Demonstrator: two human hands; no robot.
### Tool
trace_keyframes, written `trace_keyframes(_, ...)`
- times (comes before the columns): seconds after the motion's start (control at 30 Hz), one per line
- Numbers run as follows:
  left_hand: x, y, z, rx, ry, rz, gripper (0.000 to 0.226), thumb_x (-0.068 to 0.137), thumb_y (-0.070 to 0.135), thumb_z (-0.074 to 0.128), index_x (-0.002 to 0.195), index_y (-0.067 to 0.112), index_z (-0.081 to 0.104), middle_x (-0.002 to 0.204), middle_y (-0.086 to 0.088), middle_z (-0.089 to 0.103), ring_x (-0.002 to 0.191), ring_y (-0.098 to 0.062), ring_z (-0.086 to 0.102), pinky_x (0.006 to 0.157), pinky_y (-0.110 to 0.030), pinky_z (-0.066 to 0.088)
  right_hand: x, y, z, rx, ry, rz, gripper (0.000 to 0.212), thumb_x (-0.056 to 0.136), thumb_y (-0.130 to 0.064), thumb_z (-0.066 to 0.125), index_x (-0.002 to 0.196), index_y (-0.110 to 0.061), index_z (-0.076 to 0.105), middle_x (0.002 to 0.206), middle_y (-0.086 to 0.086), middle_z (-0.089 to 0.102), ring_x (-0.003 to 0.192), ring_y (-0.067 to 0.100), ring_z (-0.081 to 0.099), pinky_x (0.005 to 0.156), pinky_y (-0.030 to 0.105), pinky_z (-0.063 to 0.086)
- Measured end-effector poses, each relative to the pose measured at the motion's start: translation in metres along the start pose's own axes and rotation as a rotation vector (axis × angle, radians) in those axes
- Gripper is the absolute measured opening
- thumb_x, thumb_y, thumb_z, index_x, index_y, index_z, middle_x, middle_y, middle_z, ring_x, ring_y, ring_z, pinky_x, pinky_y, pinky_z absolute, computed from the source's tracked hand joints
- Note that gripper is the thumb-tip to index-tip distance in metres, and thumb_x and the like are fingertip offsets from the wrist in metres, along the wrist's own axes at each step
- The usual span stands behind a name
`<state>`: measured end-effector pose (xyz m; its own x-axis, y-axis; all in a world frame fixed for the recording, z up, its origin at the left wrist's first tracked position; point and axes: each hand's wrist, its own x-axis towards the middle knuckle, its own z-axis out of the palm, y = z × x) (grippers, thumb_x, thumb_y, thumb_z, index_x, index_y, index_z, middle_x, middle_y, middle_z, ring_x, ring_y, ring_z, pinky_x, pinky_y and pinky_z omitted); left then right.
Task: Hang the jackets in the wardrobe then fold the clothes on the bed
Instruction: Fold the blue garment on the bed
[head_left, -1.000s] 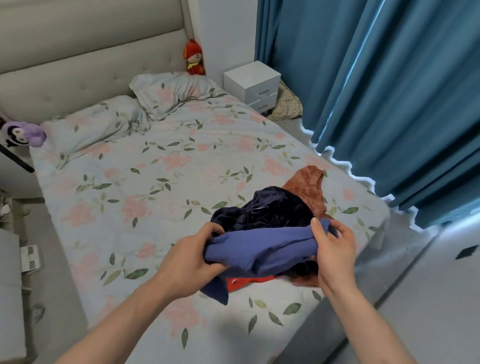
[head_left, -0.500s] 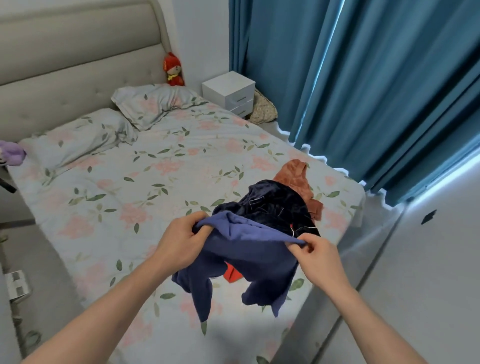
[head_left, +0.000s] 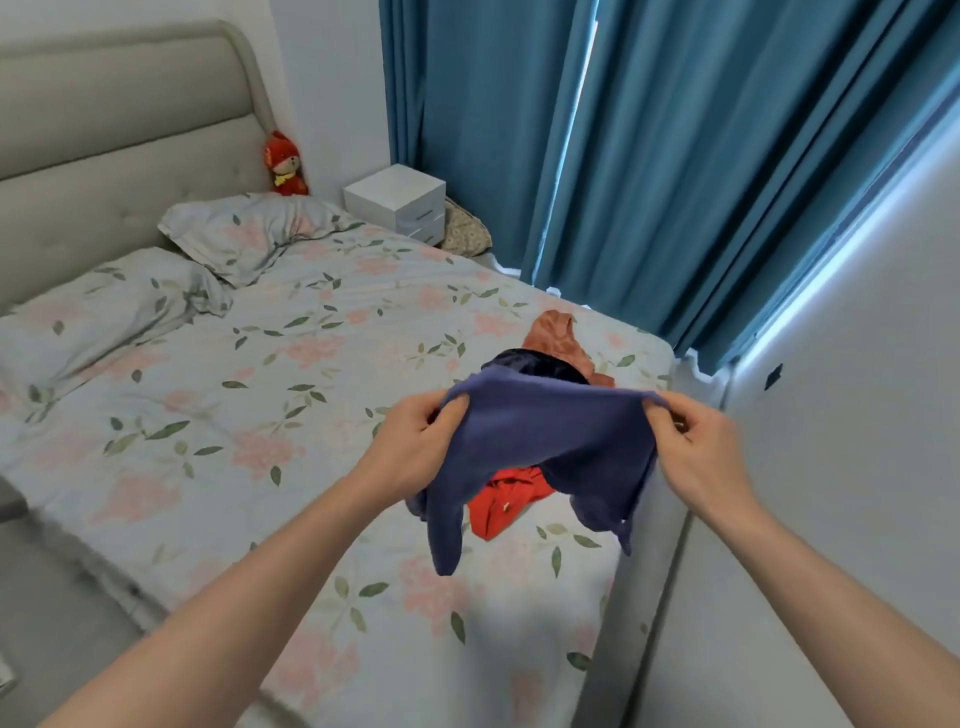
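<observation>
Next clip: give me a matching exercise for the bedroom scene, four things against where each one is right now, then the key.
Things:
1. blue garment
2. red garment
3. red plush toy
4. white nightstand

Places:
A. against the headboard, behind a pillow
B. held up between both hands
C. beside the bed, near the curtain
D. lying on the bed, under the held cloth

Pairs: 1-B, 2-D, 3-A, 4-C

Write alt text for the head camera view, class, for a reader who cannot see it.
Two bare hands, left hand and right hand, hold a blue garment spread above a floral bed. Beneath it lie red, dark navy and rust clothes; teal curtains hang behind.
</observation>
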<state>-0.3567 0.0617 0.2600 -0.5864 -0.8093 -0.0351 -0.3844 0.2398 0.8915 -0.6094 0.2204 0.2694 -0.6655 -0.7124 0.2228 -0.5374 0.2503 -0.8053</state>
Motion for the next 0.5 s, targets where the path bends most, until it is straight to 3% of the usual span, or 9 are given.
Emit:
trace_keyframes(0.07, -0.010, 0.021, -0.024, -0.056, -0.003, -0.016, 0.042, 0.104, 0.044, 0.047, 0.091, 0.011, 0.069, 0.087, -0.012, 0.072, 0.085, -0.034, 0.066, 0.079, -0.054, 0.052, -0.002, -0.022, -0.001, 0.005, -0.002, 0.082, 0.025, 0.103, -0.029, 0.056, 0.084, -0.035, 0.073, 0.065, -0.021, 0.065, 0.063, 0.002, 0.056, 0.061, 0.025, 0.044)
trace_keyframes(0.13, -0.019, 0.033, -0.041, -0.086, -0.034, -0.029, 0.045, 0.104, 0.048, 0.046, 0.091, 0.013, 0.071, 0.087, -0.009, 0.073, 0.082, -0.028, 0.069, 0.081, -0.052, 0.053, -0.008, -0.039, 0.007, -0.034, -0.011, 0.139, 0.030, 0.102, -0.033, 0.057, 0.074, -0.028, 0.067, 0.060, -0.015, 0.058, 0.064, 0.010, 0.053, 0.061, 0.030, 0.042)
trace_keyframes(0.17, -0.021, 0.031, -0.046, -0.102, -0.057, -0.043, 0.045, 0.105, 0.047, 0.046, 0.093, 0.013, 0.072, 0.088, -0.006, 0.075, 0.083, -0.022, 0.070, 0.082, -0.049, 0.054, -0.015, -0.041, 0.016, -0.025, 0.003, 0.158, 0.026, 0.101, -0.032, 0.058, 0.077, -0.029, 0.069, 0.067, -0.017, 0.063, 0.072, 0.013, 0.059, 0.065, 0.031, 0.047)
trace_keyframes(0.23, -0.026, 0.013, -0.050, -0.157, -0.091, -0.092, 0.045, 0.105, 0.047, 0.047, 0.098, 0.012, 0.074, 0.093, -0.002, 0.077, 0.091, -0.023, 0.072, 0.086, -0.045, 0.055, -0.039, -0.044, 0.041, -0.016, 0.019, 0.186, 0.010, 0.098, -0.030, 0.064, 0.103, -0.032, 0.072, 0.100, -0.017, 0.070, 0.094, 0.013, 0.065, 0.084, 0.035, 0.054)
trace_keyframes(0.27, -0.030, 0.003, -0.052, -0.208, -0.108, -0.122, 0.048, 0.104, 0.050, 0.048, 0.101, 0.009, 0.073, 0.095, -0.002, 0.077, 0.093, -0.027, 0.072, 0.087, -0.045, 0.055, -0.059, -0.044, 0.056, -0.014, 0.016, 0.201, 0.022, 0.096, -0.030, 0.067, 0.118, -0.030, 0.068, 0.112, -0.015, 0.067, 0.101, 0.012, 0.063, 0.089, 0.034, 0.053)
trace_keyframes(0.33, -0.040, -0.020, -0.049, -0.314, -0.164, -0.165, 0.057, 0.100, 0.056, 0.050, 0.106, 0.003, 0.070, 0.096, -0.005, 0.075, 0.091, -0.029, 0.069, 0.083, -0.044, 0.053, -0.117, -0.047, 0.091, 0.026, -0.041, 0.257, 0.037, 0.093, -0.030, 0.073, 0.128, -0.032, 0.059, 0.118, -0.016, 0.063, 0.105, 0.010, 0.062, 0.086, 0.028, 0.052)
trace_keyframes(0.43, -0.067, -0.047, -0.048, -0.394, -0.264, -0.174, 0.042, 0.103, 0.049, 0.052, 0.100, 0.016, 0.076, 0.105, -0.007, 0.076, 0.100, -0.029, 0.070, 0.089, -0.043, 0.053, -0.211, -0.075, 0.138, 0.129, -0.376, 0.328, 0.024, 0.097, -0.031, 0.066, 0.118, -0.042, 0.060, 0.111, -0.027, 0.067, 0.105, -0.002, 0.064, 0.082, 0.020, 0.053)
trace_keyframes(0.5, -0.089, -0.053, -0.053, -0.401, -0.327, -0.172, 0.044, 0.103, 0.051, 0.052, 0.094, 0.011, 0.069, 0.105, -0.015, 0.073, 0.097, -0.033, 0.068, 0.086, -0.044, 0.052, -0.255, -0.095, 0.159, 0.173, -0.541, 0.412, 0.017, 0.104, -0.035, 0.054, 0.118, -0.044, 0.058, 0.112, -0.031, 0.066, 0.104, -0.012, 0.062, 0.084, 0.012, 0.049)
